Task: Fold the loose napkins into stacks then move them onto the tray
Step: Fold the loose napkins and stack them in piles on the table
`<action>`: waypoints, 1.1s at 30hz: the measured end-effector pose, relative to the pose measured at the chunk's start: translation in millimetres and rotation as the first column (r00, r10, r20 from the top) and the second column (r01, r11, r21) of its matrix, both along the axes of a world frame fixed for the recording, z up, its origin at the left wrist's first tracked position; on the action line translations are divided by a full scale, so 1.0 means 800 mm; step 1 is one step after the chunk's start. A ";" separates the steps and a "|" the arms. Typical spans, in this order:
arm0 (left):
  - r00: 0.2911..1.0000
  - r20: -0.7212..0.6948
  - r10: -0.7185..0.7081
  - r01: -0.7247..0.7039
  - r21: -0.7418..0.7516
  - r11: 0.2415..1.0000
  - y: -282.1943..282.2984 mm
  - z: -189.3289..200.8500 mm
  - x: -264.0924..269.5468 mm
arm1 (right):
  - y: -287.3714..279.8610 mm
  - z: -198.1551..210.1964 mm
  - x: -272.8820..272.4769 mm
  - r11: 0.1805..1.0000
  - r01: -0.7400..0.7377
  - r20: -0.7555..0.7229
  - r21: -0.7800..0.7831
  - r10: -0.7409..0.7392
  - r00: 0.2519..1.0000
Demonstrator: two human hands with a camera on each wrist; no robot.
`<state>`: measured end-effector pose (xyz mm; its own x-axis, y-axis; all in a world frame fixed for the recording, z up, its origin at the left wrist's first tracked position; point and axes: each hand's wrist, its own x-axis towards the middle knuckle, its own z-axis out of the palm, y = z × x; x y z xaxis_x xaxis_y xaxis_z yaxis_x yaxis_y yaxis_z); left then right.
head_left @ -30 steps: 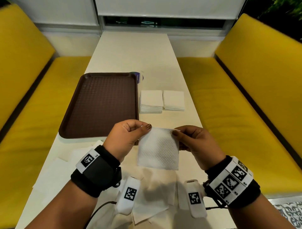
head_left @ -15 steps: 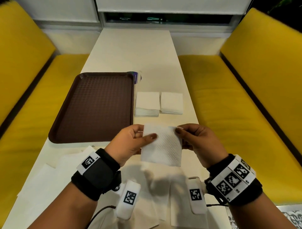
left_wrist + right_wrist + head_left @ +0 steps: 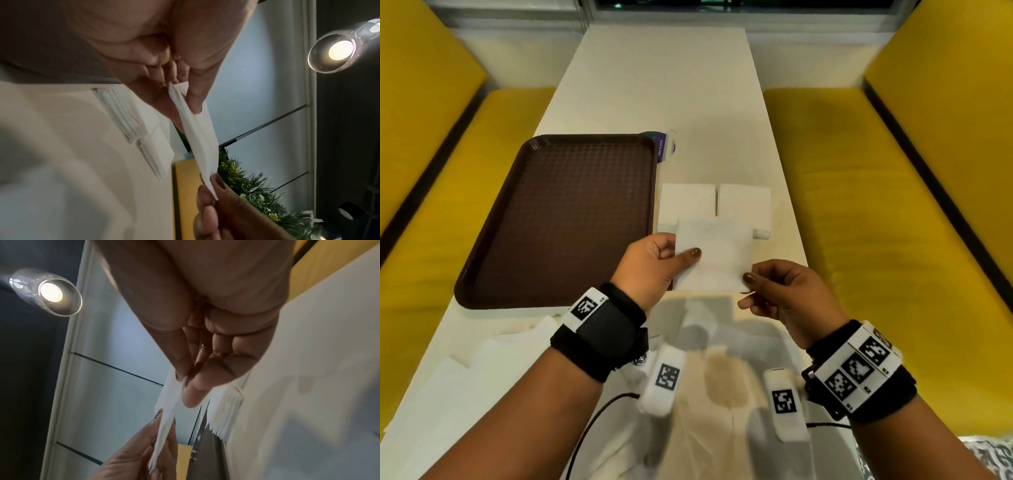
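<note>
A folded white napkin (image 3: 714, 253) hangs in the air above the table, just in front of two stacks of folded napkins (image 3: 688, 205), (image 3: 744, 204). My left hand (image 3: 654, 263) pinches its left edge between thumb and fingers; the same napkin (image 3: 195, 129) shows edge-on in the left wrist view. My right hand (image 3: 780, 291) pinches its lower right corner, and the napkin (image 3: 168, 402) runs down from that pinch in the right wrist view. The brown tray (image 3: 558, 219) lies empty to the left of the stacks. Loose napkins (image 3: 482, 370) are spread at the table's near end.
The long white table (image 3: 661, 85) runs away from me between two yellow benches (image 3: 421, 205), (image 3: 893, 205). A small white and purple packet (image 3: 664, 145) sticks out behind the tray's far right corner. A cable (image 3: 592, 428) trails from my left wrist.
Both hands have carried the folded napkin forward, toward the two stacks. The right hand's pinch has slid from the top right corner to the lower right corner.
</note>
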<state>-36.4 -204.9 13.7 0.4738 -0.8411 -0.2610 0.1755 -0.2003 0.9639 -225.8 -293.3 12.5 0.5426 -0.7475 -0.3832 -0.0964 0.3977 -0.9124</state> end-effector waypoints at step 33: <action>0.994 0.028 0.107 -0.109 0.138 0.984 0.005 -0.025 0.030 | -0.163 -0.054 0.030 0.977 0.095 -0.424 -0.193 -0.171 0.889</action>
